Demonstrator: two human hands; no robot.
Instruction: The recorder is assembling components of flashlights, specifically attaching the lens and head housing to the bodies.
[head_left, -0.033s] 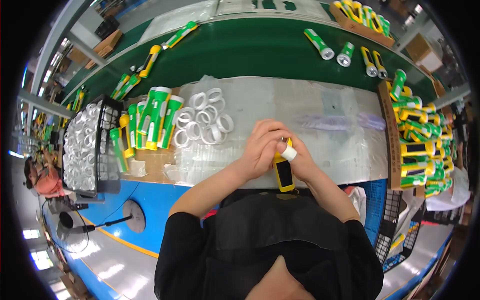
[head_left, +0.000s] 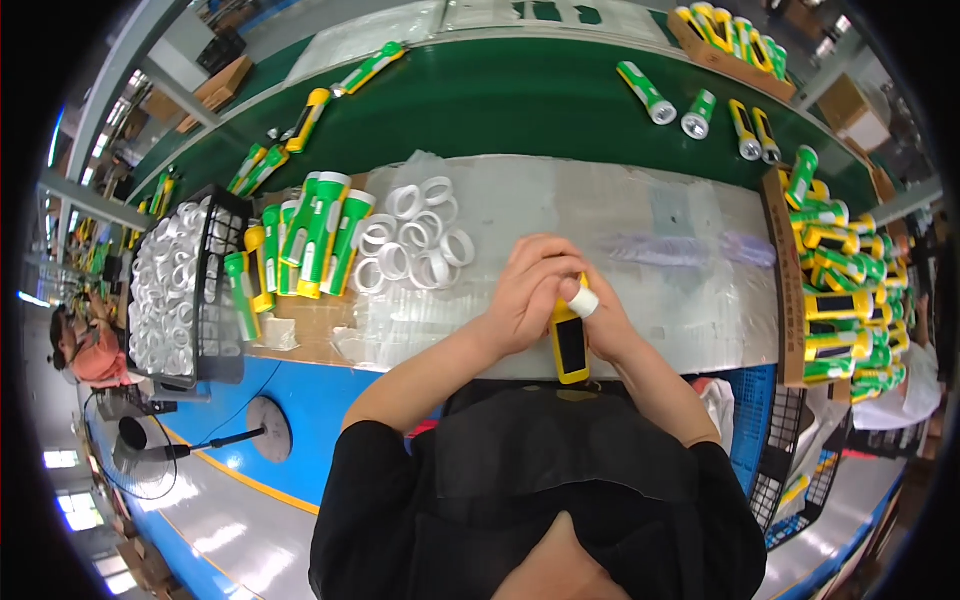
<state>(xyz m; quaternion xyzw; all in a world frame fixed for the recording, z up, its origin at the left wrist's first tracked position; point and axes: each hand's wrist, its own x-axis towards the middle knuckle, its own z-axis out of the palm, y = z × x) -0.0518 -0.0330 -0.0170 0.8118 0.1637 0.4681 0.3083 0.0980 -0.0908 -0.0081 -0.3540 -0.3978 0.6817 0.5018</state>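
A yellow flashlight point(head_left: 571, 348) with a dark panel points its tail end toward my body, close to the table's near edge. My left hand point(head_left: 530, 300) is closed over its head end, fingers folded across the top. My right hand point(head_left: 606, 325) wraps the same end from the other side, its fingers partly covered by the left. A white sleeve-like wrap point(head_left: 583, 303) shows between the hands, seemingly around a thumb; I cannot tell which. The flashlight's head is hidden under my hands. Left of my hands lie several loose white rings point(head_left: 413, 236) on the plastic-covered table point(head_left: 520, 200).
Several green-and-yellow flashlights point(head_left: 322, 240) stand left, beside a black crate point(head_left: 212, 290) of white rings. At the right, a cardboard box point(head_left: 790, 300) holds many flashlights. Beyond the table runs a green conveyor point(head_left: 500, 100) with scattered flashlights. A purple plastic film point(head_left: 660, 248) lies right of my hands.
The whole view has shifted very slightly. My hands keep the same grip on the flashlight.
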